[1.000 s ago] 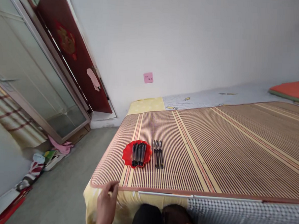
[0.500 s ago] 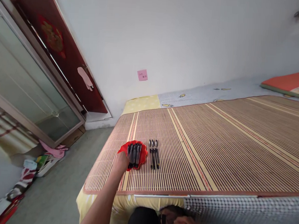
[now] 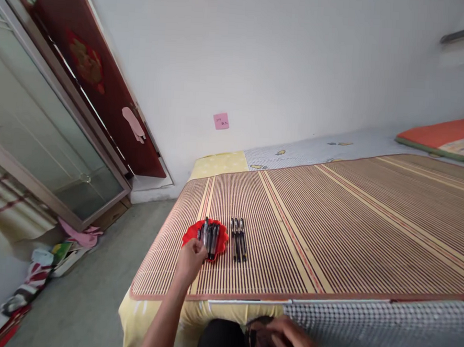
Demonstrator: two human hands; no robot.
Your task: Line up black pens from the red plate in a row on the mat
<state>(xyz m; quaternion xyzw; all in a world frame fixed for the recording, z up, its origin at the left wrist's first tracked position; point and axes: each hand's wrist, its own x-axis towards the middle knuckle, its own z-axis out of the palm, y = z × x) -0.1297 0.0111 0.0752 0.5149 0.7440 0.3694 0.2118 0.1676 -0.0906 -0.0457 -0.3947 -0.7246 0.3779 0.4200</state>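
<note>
My left hand (image 3: 192, 256) is closed in a pinch on a clear-barrelled black pen (image 3: 206, 232) over the red scalloped dish (image 3: 222, 252). Several more pens (image 3: 214, 239) lie side by side in the dish, partly hidden behind my fingers. To the right of the dish, three pens (image 3: 238, 241) rest in a row on the striped mat, caps toward the wall. Low in the view, my right hand (image 3: 294, 340) hangs over my lap, its fingers apart, near dark, sheer-looking fabric (image 3: 261, 335); it holds nothing that I can see.
The striped bamboo mat (image 3: 331, 226) covers the bed, whose front edge is close to my knees. A pink note (image 3: 221, 121) is stuck on the white wall. An orange cushion (image 3: 439, 133) lies far right. Left are a glass door (image 3: 57, 126) and floor clutter (image 3: 39, 277).
My left hand has drawn a pen up slightly from the others in the dish and turned. My right hand has risen a little over my lap. The view has shifted slightly.
</note>
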